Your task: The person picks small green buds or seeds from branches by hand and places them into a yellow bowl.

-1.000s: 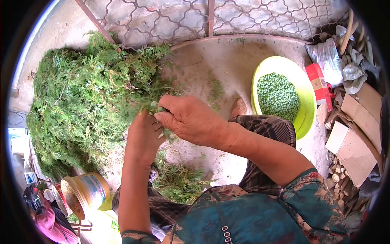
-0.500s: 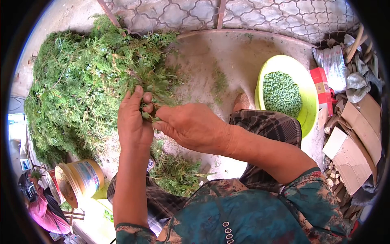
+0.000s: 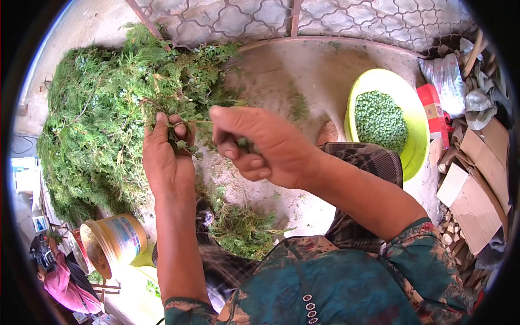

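Note:
My left hand [image 3: 169, 154] is closed round a leafy evergreen sprig [image 3: 181, 142] with green seed cones on it, in front of the big heap of cut branches. To its right, my right hand [image 3: 265, 141] is curled, its thumb at the end of a thin green stem that reaches back to the left hand. A few green seed cones [image 3: 244, 142] show between its bent fingers. A yellow-green basin [image 3: 418, 138] stands at the right, with many round green cones [image 3: 379, 122] inside.
The heap of evergreen branches [image 3: 103, 141] fills the left. A smaller pile of sprigs [image 3: 241, 230] lies near my legs. A yellow bucket [image 3: 122, 238] is tipped at lower left. Cardboard [image 3: 476, 211] and a red box [image 3: 431, 114] are at right; a metal lattice [image 3: 352, 21] runs behind.
My right hand has drawn away to the right from my left hand, and its fingers now show green cones. My left hand has shifted slightly left with the sprig.

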`<state>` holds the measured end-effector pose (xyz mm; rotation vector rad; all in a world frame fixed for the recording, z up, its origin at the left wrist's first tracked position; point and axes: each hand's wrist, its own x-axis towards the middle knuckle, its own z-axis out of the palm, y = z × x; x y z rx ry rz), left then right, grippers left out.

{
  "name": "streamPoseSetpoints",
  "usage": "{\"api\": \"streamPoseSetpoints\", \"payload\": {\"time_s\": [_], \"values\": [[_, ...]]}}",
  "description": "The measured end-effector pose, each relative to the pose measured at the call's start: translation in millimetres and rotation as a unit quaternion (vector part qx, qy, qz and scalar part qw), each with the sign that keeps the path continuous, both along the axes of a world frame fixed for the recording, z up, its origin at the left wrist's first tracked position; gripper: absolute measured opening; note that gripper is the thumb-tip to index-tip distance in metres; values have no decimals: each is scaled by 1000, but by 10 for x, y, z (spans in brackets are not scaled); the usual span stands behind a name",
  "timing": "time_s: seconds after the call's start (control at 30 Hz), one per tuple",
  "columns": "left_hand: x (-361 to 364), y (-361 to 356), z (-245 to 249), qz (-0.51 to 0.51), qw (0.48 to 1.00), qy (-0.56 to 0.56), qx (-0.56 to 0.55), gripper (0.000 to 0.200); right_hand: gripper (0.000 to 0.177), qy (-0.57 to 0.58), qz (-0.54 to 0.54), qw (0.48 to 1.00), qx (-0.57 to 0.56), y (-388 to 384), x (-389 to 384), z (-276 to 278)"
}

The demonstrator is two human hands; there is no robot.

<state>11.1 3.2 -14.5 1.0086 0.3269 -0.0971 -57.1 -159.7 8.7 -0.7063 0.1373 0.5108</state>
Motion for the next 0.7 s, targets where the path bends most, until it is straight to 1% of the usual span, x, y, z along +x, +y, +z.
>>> {"api": "streamPoseSetpoints", "payload": {"time_s": [0.03,0.07,0.1,0.13,0.17,0.2,0.23,0.3,0.33,0.4,0.47,0.53,0.57,0.6,0.63,0.67,0.7], "values": [[-7,-13,1,3,1000,0,14,16,27,-53,-25,994,-94,36,19,4],[-16,-29,-5,2,1000,0,13,16,27,-185,-74,931,-305,87,74,-59],[-24,-46,-17,5,1000,-5,25,16,27,-185,-74,931,-306,158,111,-148],[-27,-54,-21,8,999,-9,37,16,24,-319,-154,842,-407,232,144,-208],[-30,-47,-14,8,999,-10,36,16,22,-439,-228,717,-491,271,151,-232],[-37,-32,-3,-16,999,-7,32,16,18,-458,-205,669,-548,276,115,-224],[-43,-19,3,-39,999,-3,30,16,18,-459,-205,669,-548,298,101,-237],[-49,-2,-20,-38,999,-12,21,17,17,-468,-176,627,-597,357,102,-288],[-52,-3,-29,-39,999,-19,13,17,17,-468,-175,627,-597,377,113,-301],[-76,-56,4,-32,999,-12,11,17,22,-427,-139,652,-611,407,138,-315],[-73,-57,18,-25,1000,-5,8,17,21,-427,-144,649,-613,412,176,-301],[-43,7,13,-57,998,-13,9,18,20,-428,-148,646,-614,443,224,-310],[-17,44,3,-56,998,-12,10,18,16,-429,-186,694,-547,479,255,-328],[27,84,-14,-25,999,18,-25,18,13,-427,-223,737,-475,501,269,-338],[84,138,-37,5,997,48,-59,19,13,-427,-223,737,-474,486,246,-269],[151,222,-57,8,995,54,-88,19,11,-287,-115,894,-325,440,188,-127],[177,268,-62,11,995,54,-88,19,9,-127,3,980,-150,385,129,-19]]}}
